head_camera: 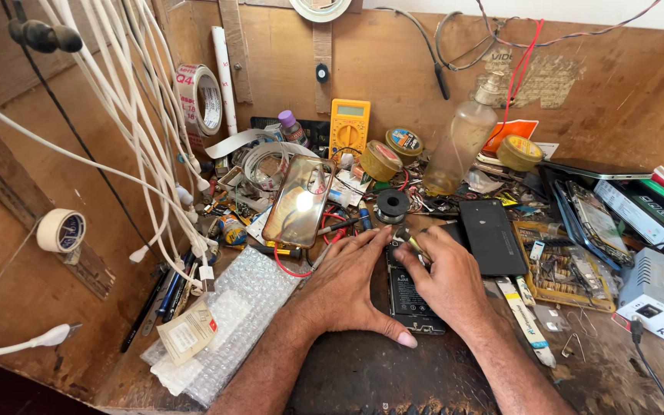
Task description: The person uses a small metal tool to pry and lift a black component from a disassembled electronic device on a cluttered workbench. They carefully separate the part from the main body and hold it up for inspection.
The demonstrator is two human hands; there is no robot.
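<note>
Landmark: opened phone [411, 296], flat on bench [378, 376], back cover off, dark battery showing; sits centre-front, under both hands.

- Bubble wrap [228, 323] w/ small paper packet [187, 333] on top: well left of phone, prob. parked as padding, out of the work zone.
- White cables [144, 146]: hung far left of phone, up the side wall; kept off the bench.
- Tape roll [201, 96]: upper left of phone, on the wall.
- Phone back cover [299, 201], glossy, tilted: just up-left of phone, set aside but close.
- Left hand [345, 290]: palm down, flat, fingers spread, thumb splayed toward viewer, touching phone's left edge. Grip released, nothing held; looks like pinning phone steady. Forearm in from bottom-left.
- Yellow multimeter [349, 127]: behind phone, leaned on back board.
- Solder spool [393, 204]: just behind phone, near fingertips.
- Right hand [447, 280]: over phone's upper right, fingers curled, clenched on thin yellowish tool [416, 247], tip down at phone's top end. Wrist low, forearm in from bottom-right.
- Black phone [492, 234]: just right of phone, face down.
- Clear bottle [463, 142]: behind-right.
- Parts tray [566, 269]: right.
- White power unit [662, 296]: far right.
</note>
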